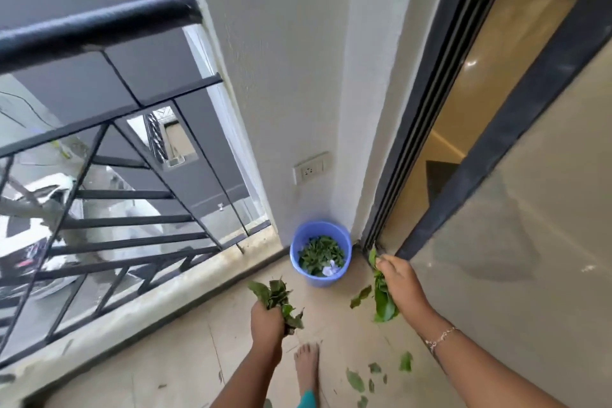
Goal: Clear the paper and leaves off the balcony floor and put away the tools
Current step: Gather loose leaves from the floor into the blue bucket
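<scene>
A blue bucket stands in the balcony corner, holding green leaves and a bit of white paper. My left hand grips a bunch of green leaves a short way in front of the bucket. My right hand holds a few larger leaves near the sliding door track, to the right of the bucket. Several loose leaves lie on the tiled floor below my right arm, and one more leaf lies beside my right hand.
A black metal railing runs along the left edge above a concrete kerb. A white wall with a socket backs the bucket. The sliding glass door frame is on the right. My bare foot stands between my arms.
</scene>
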`<control>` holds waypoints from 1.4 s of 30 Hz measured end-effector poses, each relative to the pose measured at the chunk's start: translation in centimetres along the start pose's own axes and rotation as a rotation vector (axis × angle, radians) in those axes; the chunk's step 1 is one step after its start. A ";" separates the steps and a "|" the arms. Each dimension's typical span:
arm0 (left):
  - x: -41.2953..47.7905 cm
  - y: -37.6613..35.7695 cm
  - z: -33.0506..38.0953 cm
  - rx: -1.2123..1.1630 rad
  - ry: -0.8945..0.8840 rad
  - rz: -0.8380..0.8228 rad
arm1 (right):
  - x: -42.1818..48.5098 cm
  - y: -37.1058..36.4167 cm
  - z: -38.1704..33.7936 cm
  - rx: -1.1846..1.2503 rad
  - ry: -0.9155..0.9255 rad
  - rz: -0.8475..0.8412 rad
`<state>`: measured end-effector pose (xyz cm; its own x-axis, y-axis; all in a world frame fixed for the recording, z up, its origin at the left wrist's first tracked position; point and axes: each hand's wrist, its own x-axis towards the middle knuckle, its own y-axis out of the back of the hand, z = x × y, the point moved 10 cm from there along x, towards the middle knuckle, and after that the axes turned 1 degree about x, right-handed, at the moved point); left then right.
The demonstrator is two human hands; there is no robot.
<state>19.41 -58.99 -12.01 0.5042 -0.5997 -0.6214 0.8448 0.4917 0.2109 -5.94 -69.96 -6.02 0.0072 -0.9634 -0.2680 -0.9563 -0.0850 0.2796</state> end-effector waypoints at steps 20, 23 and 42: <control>27.2 -11.4 -2.2 0.227 0.118 -0.063 | 26.6 -13.2 23.2 0.060 -0.448 0.113; 28.9 -11.7 -4.3 0.220 0.134 -0.042 | 28.1 -15.4 26.6 0.048 -0.496 0.042; 32.1 -16.3 -7.1 0.252 0.249 -0.115 | 28.0 -16.1 29.3 0.370 -0.787 -0.102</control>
<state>20.60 -81.76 -40.76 0.3708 -0.4548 -0.8097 0.9265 0.2407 0.2891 1.10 -88.16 -45.03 0.0243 -0.4890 -0.8720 -0.9964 0.0586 -0.0607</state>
